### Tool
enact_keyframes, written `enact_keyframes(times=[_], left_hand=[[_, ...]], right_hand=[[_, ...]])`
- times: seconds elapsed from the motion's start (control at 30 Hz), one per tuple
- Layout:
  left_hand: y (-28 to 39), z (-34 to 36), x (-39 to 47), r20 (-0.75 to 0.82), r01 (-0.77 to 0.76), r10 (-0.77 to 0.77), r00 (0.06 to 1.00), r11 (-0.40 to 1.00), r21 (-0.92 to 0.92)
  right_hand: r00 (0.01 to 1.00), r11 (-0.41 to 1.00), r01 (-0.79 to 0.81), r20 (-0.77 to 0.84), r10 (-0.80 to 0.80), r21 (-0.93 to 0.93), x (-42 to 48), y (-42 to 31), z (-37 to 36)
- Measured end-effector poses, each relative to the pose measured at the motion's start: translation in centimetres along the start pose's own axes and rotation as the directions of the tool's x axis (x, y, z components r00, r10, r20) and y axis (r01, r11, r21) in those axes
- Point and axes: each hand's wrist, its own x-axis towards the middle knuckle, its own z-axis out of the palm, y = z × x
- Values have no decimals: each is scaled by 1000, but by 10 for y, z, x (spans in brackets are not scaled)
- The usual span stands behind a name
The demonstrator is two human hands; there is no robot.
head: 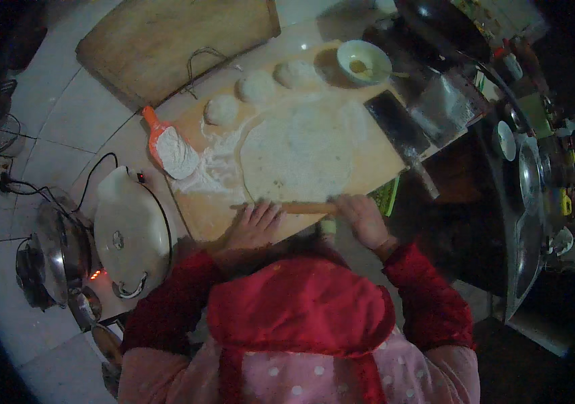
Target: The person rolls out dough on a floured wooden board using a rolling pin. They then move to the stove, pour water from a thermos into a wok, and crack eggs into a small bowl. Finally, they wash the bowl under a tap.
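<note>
A thin wooden rolling pin (307, 208) lies across the near edge of a large round dough sheet (297, 156). My left hand (257, 222) rests over the pin's left part, its fingers laid across it. Around the right end curls my right hand (363, 217). The dough, flecked with small dark bits, lies on a floured wooden board (206, 222). Along the far edge sit three dough balls (220, 110) and a white bowl (375, 56) holding something yellowish. An orange scoop (151, 121) with white flour (179, 154) lies at the board's left edge.
A cleaver (396, 123) lies on the board's right edge, its handle (426, 179) jutting past it. To the left stand a white-lidded appliance (133, 217), a metal pot (60, 257) and black cords. Behind is another wooden board (176, 45); a dark wok (444, 30) sits at back right.
</note>
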Motion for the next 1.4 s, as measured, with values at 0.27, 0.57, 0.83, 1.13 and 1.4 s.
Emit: enact_keyframes(times=[0.27, 0.57, 0.83, 1.13, 1.4], left_hand=[[-26, -7, 25, 8, 408, -420, 907, 876, -256], [35, 24, 8, 119, 190, -162, 980, 940, -283], [-2, 9, 47, -37, 336, -393, 919, 828, -450], [59, 34, 59, 120, 181, -162, 979, 969, -170], [17, 3, 97, 27, 485, -506, 862, 808, -334]], right_hand=[[998, 990, 50, 16, -53, 129, 43, 47, -22], [982, 974, 185, 14, -189, 133, 9, 77, -20], [964, 946, 251, 41, -264, 204, 81, 113, -46], [881, 890, 446, 131, -455, 91, 56, 163, -30], [941, 925, 284, 110, -319, 255, 103, 160, -51]])
